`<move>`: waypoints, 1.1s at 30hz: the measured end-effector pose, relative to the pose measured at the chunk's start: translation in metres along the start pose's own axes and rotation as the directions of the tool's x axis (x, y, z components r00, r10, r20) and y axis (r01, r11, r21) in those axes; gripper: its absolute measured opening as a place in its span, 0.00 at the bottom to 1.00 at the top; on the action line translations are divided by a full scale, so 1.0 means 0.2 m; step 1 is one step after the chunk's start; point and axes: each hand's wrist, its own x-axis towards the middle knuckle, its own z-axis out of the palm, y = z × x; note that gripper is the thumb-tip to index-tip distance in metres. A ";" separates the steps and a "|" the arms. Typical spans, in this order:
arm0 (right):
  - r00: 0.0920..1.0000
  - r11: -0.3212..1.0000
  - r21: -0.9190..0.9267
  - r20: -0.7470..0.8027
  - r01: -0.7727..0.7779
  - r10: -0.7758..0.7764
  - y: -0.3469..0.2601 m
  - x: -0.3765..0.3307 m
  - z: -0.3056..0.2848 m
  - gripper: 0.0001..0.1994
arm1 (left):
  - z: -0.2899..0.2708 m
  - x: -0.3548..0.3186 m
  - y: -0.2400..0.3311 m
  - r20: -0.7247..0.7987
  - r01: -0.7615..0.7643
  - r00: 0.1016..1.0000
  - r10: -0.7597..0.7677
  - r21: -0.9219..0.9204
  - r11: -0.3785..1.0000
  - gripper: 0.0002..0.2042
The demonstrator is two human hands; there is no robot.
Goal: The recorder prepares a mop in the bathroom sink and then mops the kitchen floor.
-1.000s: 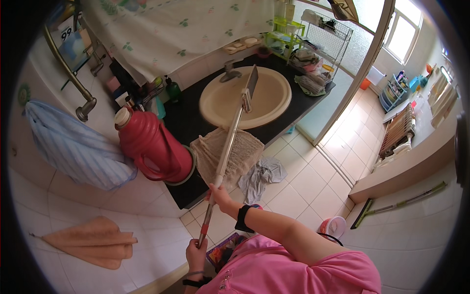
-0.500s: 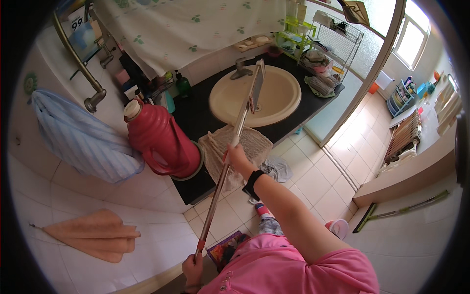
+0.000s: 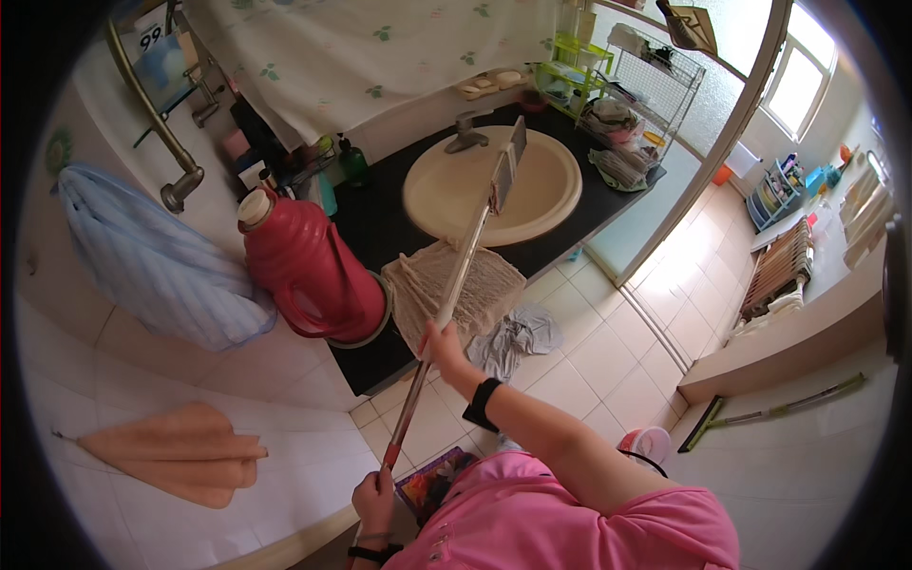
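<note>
A long-handled flat mop slants across the view, its narrow head hanging over the cream oval sink. My left hand is closed round the lower end of the pole, by its red grip. Further up, my right hand also wraps the pole, beside the near edge of the counter. Whether the mop head touches the basin I cannot tell. A beige cloth lies over the counter's front edge, under the pole.
A red thermos flask stands on the black counter, left of the pole. Behind the sink is a faucet. A grey cloth lies on the tiled floor. A bucket and a squeegee are at the right.
My right hand has moved down toward me along the pole's line. The mop head has turned and sits slightly further right over the sink. My left hand has risen a little.
</note>
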 end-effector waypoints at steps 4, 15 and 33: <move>1.000 0.997 0.069 -0.005 -0.030 0.030 0.19 -0.18 0.07 0.12 | 0.08 0.10 0.13 0.037 0.000 0.999 0.001 -0.017 1.000 0.18; 0.999 1.000 -0.006 0.050 0.007 -0.007 -0.12 0.12 -0.06 0.12 | 0.04 -0.02 0.05 0.076 0.136 0.989 -0.128 -0.111 0.984 0.16; 0.996 0.995 0.030 -0.008 0.091 -0.091 -0.33 0.54 -0.26 0.12 | -0.06 -0.11 -0.16 0.017 0.058 0.998 -0.057 -0.032 0.998 0.17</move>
